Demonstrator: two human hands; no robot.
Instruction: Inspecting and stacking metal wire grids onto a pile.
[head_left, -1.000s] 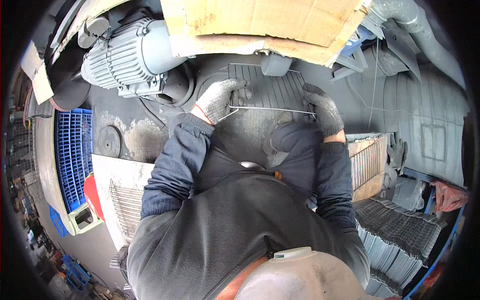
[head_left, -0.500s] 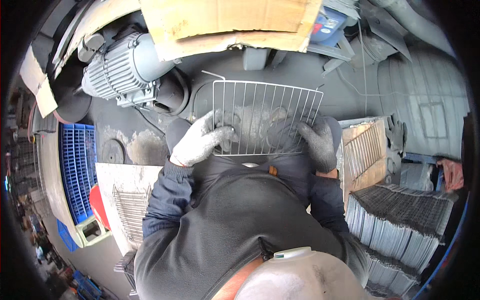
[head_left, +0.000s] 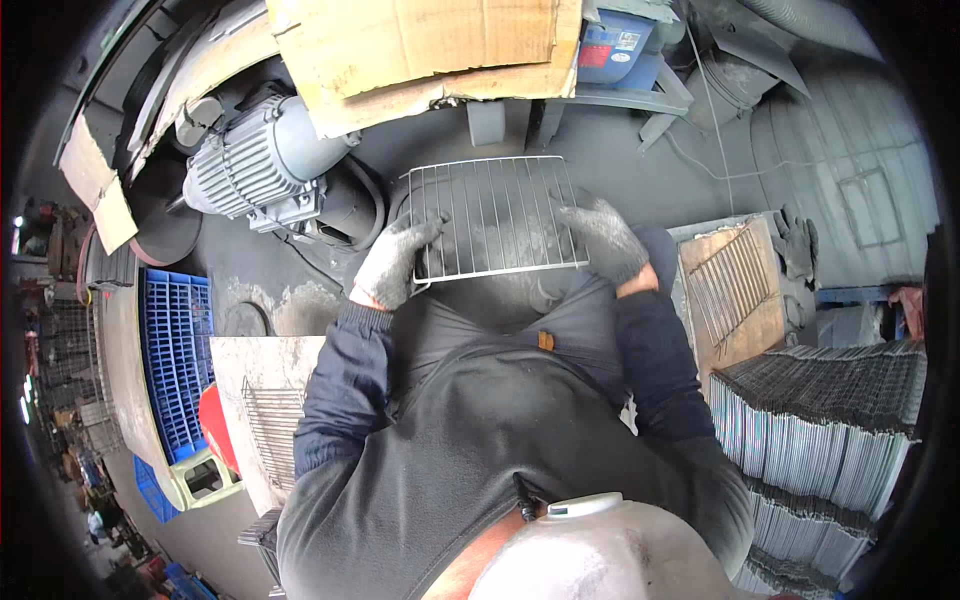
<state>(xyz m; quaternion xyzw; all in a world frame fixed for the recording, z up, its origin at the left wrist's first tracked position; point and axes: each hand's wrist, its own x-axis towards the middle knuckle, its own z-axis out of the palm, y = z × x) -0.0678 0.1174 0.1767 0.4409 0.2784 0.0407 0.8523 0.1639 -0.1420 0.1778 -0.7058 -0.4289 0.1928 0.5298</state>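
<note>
A rectangular wire rack (head_left: 497, 268) with parallel thin bars is held out in front of my lap. My left hand (head_left: 396, 258), in a pale dirty work glove, closes round its left side, the fingers curled over the edge wires. On the opposite side my right hand (head_left: 607, 240), in a darker grey glove, grips the right edge, with fingertips reaching over the bars. A short wire end sticks out at the rack's lower left corner, beside my left hand. Parts of the fingers behind the bars are hard to make out.
A grey electric motor (head_left: 250, 165) stands at the far left, with a cardboard sheet (head_left: 420, 50) at the far middle. Stacked wire racks (head_left: 815, 420) fill the right side, near a board (head_left: 735, 290) bearing another rack. A blue plastic crate (head_left: 178, 350) is on the left.
The rack has turned over or round: its protruding wire end was at the upper left and is now at the lower left. Both hands still hold its sides; the view has shifted slightly.
</note>
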